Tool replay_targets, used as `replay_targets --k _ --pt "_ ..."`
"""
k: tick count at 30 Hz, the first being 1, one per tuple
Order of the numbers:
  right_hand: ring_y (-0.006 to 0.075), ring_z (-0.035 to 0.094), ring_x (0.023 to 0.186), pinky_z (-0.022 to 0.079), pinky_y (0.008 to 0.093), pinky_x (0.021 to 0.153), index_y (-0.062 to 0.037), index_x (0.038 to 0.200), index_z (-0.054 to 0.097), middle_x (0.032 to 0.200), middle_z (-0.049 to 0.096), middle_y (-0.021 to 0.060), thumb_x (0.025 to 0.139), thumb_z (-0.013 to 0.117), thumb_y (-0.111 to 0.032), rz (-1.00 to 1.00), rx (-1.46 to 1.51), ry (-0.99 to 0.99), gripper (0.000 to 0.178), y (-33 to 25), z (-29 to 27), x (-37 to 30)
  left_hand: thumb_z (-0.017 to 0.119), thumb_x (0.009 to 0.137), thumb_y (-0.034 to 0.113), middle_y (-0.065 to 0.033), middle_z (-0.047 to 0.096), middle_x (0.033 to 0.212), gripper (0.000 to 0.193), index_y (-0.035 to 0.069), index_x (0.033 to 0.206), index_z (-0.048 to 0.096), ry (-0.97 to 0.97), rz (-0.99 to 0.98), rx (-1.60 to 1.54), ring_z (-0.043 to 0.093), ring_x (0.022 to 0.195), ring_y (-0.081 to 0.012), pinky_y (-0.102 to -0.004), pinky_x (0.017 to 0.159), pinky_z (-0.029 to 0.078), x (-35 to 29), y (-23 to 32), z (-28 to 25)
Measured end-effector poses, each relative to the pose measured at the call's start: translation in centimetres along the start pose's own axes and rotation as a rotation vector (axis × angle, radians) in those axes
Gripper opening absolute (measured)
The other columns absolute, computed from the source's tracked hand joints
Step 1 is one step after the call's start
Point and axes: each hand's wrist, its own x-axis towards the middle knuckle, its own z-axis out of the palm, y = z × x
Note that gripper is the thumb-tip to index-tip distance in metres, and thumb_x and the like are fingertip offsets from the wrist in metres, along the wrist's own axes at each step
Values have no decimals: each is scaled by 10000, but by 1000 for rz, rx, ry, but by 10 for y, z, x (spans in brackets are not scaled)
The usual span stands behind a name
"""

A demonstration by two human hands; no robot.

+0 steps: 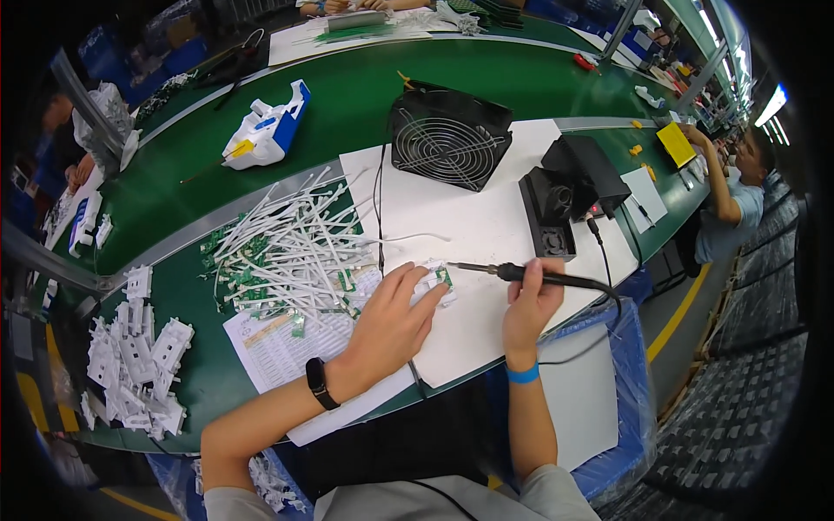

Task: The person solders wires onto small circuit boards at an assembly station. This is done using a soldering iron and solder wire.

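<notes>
My right hand (532, 311) grips a soldering iron (508, 272) by its black handle, and the metal tip points left. That tip is close to a small green circuit board (444, 277) on a white plastic part (447, 296); whether they touch I cannot tell. With bent fingers, my left hand (393, 319) holds this part down on a white sheet (469, 334), hiding much of it. Left of the hand lies a heap of white wires (282, 234) with small green boards at their ends. Under my left forearm is a printed paper (269, 352).
A black fan (452, 135) with a wire grille stands beyond my hands. To its right are a black soldering station (591, 178) and iron stand (549, 213). White plastic parts (139, 356) are piled at left. A blue-and-white housing (269, 130) lies on the green belt. Another person (734, 195) works at right.
</notes>
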Motion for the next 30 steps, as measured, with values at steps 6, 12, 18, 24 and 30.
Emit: replay_targets --k 6,12,18,24,30 --pt "13 401 600 310 164 483 -94 915 460 799 473 -15 1047 521 -127 -90 -63 118 149 3 -4 1 689 822 31 -177 539 1283 434 80 1249 629 -29 4 -47 516 1217 -376 -430 1017 470 -3 -7 -4" --pt "39 442 694 361 171 566 -77 924 465 827 514 4 1033 542 -127 -226 -191 -42 143 9 -10 -7 673 836 27 -181 538 1289 430 81 1260 628 -40 8 -41 513 1228 -381 -431 1013 475 -3 -6 -5" --pt "53 379 665 311 200 568 -63 927 438 787 500 14 1019 536 -88 -258 -178 -137 137 8 -5 -9 665 855 31 -184 534 1306 421 78 1272 627 -73 -10 -52 497 1267 -386 -437 1016 475 -4 -7 -7" --pt "51 376 660 311 200 570 -60 927 438 786 501 15 1013 533 -75 -244 -177 -138 129 7 -6 -8 664 859 31 -184 533 1308 418 78 1273 627 -73 -4 -47 496 1270 -386 -437 1019 473 -3 -6 -8" --pt "49 385 665 318 197 574 -61 927 446 797 515 16 1010 538 -74 -251 -192 -130 125 9 -7 -8 664 854 22 -185 534 1305 421 75 1270 627 -69 -2 -37 495 1273 -385 -434 1024 471 -4 -7 -7"
